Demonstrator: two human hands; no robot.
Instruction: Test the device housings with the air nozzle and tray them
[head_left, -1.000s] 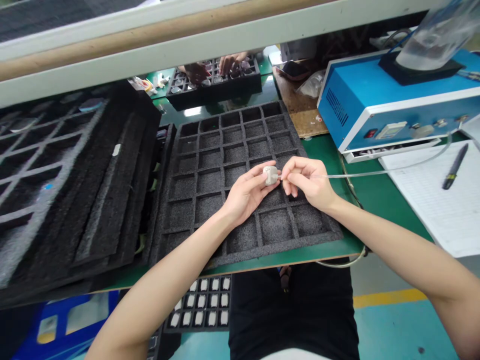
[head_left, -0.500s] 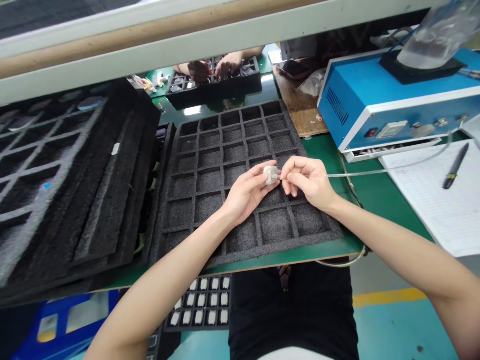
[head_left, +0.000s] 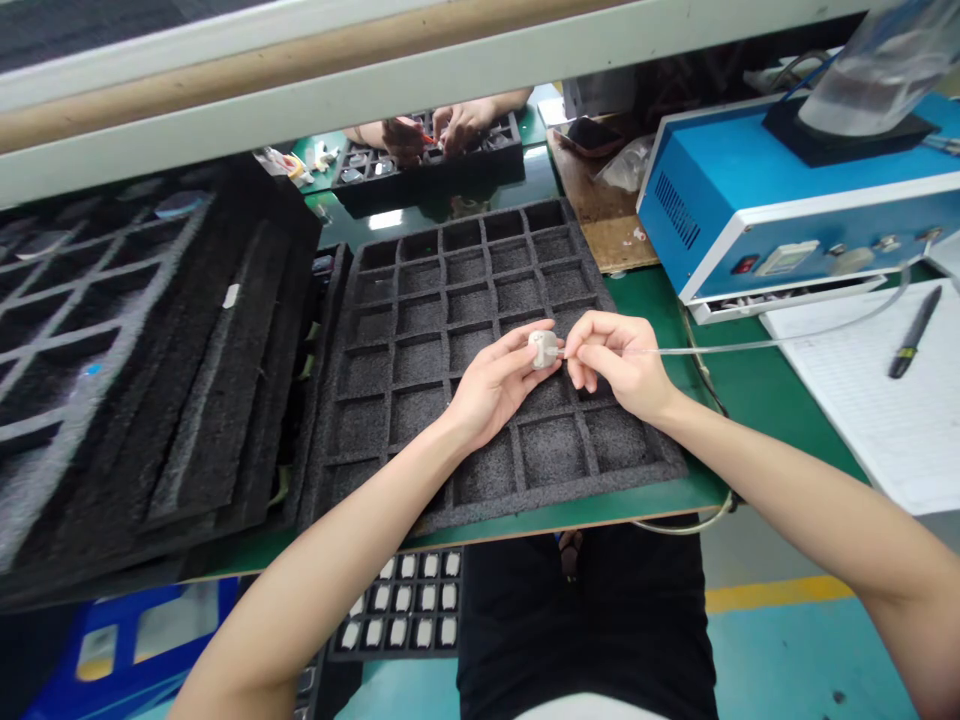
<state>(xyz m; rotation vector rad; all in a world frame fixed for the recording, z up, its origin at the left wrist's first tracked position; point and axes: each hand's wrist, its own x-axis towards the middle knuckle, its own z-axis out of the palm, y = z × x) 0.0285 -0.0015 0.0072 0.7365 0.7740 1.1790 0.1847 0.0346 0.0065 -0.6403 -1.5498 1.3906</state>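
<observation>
In the head view, the left hand (head_left: 495, 385) grasps a small, pale, rounded-square casing (head_left: 543, 350) by its edges, thumb on the near side and fingertips around the far side, holding it above the black foam compartment tray (head_left: 553, 452). The right hand (head_left: 621, 365) pinches the slim end of a clear flexible tube (head_left: 724, 349) between thumb and fingers, its tip pointing at the casing's right side; whether tip and casing touch is too small to tell. The tube trails right and curves up to the front of a blue bench unit (head_left: 784, 215), passing over the ruled paper (head_left: 840, 410) where a black marker pen (head_left: 913, 332) lies. The casing looks like moulded plastic, so it is probably light and stiff, with a smooth skin that could slip from damp fingers and scuff if squeezed hard. Its side edges seem the best hold, since they leave the detailed upper face uncovered. The tube should be light and bendy, likely to sway unless gripped close to its tip, as the right hand does, with slack behind so that it does not tug.
</observation>
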